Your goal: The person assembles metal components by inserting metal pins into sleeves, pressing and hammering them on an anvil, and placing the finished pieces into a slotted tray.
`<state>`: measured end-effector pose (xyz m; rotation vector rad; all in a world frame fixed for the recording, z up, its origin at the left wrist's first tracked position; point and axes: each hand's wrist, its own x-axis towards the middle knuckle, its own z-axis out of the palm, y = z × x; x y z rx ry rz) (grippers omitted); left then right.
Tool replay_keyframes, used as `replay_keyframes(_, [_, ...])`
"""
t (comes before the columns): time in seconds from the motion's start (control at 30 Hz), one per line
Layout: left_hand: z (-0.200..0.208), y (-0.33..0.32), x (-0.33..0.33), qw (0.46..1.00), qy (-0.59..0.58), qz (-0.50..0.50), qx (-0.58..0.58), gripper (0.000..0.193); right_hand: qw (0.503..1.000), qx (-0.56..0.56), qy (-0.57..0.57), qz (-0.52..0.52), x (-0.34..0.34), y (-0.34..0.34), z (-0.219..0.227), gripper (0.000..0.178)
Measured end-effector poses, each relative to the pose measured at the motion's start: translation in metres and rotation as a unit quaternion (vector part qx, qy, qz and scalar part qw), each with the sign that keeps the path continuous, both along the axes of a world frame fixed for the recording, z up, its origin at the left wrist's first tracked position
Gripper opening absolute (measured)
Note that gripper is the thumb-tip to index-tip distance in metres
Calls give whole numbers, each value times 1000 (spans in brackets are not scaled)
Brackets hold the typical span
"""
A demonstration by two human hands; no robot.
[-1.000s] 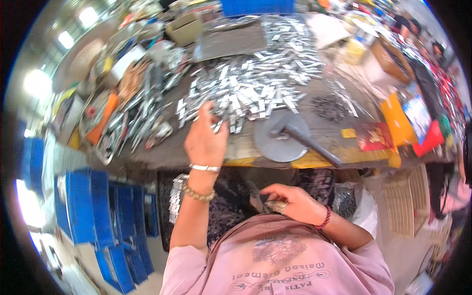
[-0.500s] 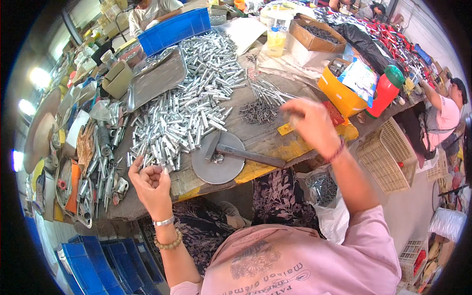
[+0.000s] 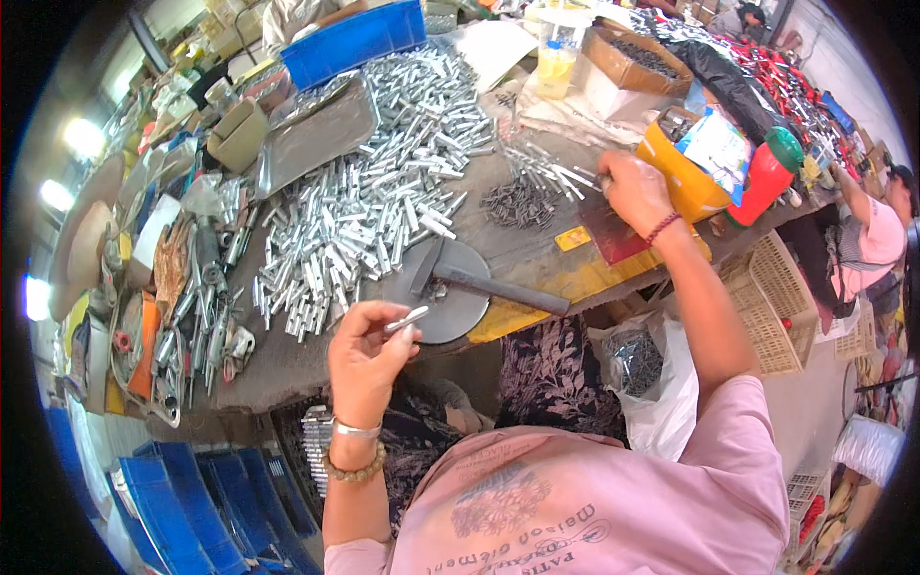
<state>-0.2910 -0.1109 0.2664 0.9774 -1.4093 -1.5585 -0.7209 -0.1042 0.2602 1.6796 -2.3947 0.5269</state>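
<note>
My left hand [image 3: 364, 353] pinches a short silver metal tube [image 3: 406, 319] above the near table edge, just left of a round grey metal disc [image 3: 460, 309]. A hammer [image 3: 479, 279] lies across that disc. My right hand [image 3: 632, 190] reaches far right to a loose bunch of thin metal pins [image 3: 551, 172], fingers closed at their end; what it grips is hidden. A heap of dark small springs or nails [image 3: 517, 203] lies between the hands. A big pile of silver tubes [image 3: 369, 206] covers the table's middle.
An orange bin [image 3: 671, 177] and a red-and-green bottle [image 3: 770, 177] stand by my right hand. A metal tray [image 3: 316, 139] and blue crate [image 3: 355, 38] sit behind the pile. Tools clutter the left end. Blue crates stack below left; another person sits at far right.
My left hand has lifted a silver tube off the pile toward me. My right hand has gone from my lap out to the pins at the right. The view swung rightward.
</note>
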Motion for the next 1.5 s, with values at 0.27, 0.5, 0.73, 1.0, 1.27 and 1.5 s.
replay_keyframes(0.27, [3, 1, -2, 936, -248, 3, -252, 20, 947, -100, -123, 280, 134, 52, 42, 19])
replay_keyframes(0.5, [2, 2, -4, 894, -298, 24, -335, 18, 920, -83, -57, 378, 185, 54, 17, 17])
replay_keyframes(0.73, [0, -6, -2, 872, -330, 16, -362, 13, 914, -70, -9, 399, 194, 49, 18, 19])
replay_keyframes(1.0, [-5, -1, 4, 861, -321, 34, -393, 14, 907, -78, -1, 415, 197, 47, 20, 17])
replay_keyframes(1.27, [-8, -1, 0, 874, -299, 36, -380, 14, 904, -86, -25, 417, 199, 45, 12, 20])
replay_keyframes(1.5, [-6, 1, 0, 881, -288, 38, -373, 15, 903, -100, -66, 413, 191, 48, 12, 29])
